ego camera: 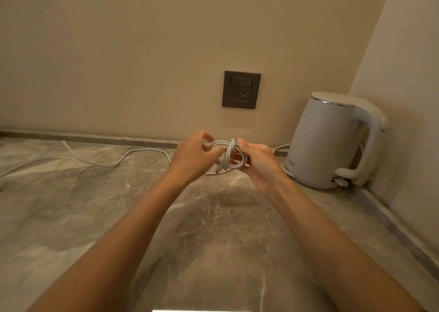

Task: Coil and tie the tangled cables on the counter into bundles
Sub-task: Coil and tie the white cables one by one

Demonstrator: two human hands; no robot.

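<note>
A white cable coil (pixel 228 155) hangs between both hands above the marble counter (pixel 213 228), near the back wall. A wrap of the same cable crosses the coil's middle. My left hand (pixel 192 154) pinches the coil's left side with thumb and fingers. My right hand (pixel 255 158) grips the coil's right side, fingers curled under it. A plug end dangles below the coil. A second white cable (pixel 118 161) lies loose on the counter to the left, running toward the hands.
A white electric kettle (pixel 332 140) stands on the counter at the right, in the corner, with its own cord behind it. A dark wall socket (pixel 241 89) sits above the hands. A raised ledge runs along the back and right walls.
</note>
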